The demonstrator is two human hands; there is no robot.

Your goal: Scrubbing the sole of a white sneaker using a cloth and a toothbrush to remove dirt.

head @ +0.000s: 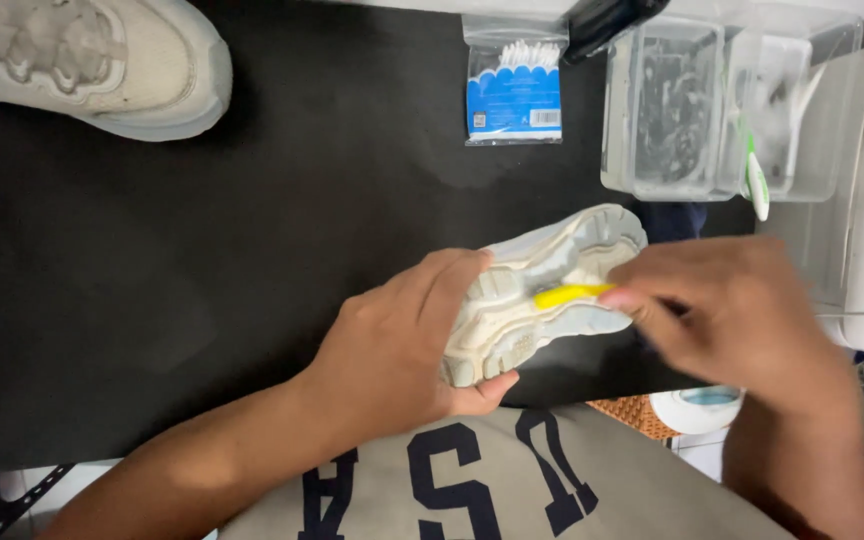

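Your left hand is wrapped around the shoe at the centre of the frame, sole turned up, fingers over the upper edge and thumb tucked under the near end; the shoe is held up over the black mat that covers the desk. Your right hand is pinched shut on a yellow brush, its tip lying on the sole's mid groove; the hand is blurred, so the exact finger placing is hard to read. Judge the shoe as light and easy to hold in one hand, with a firm rubber sole that gives little and a softer upper that will dent if squeezed. The ridged tread offers good purchase, so hold it by the sole's sides near the heel or toe, as you do, rather than by the fabric. A wet sole could be slick. The second shoe sits in the upper left of the frame, well apart. A bag of cotton swabs lies at top centre, and clear tubs stand at the upper right just beyond the held shoe, with a green-and-white tube leaning against them. Those tubs are the nearest things in your way.
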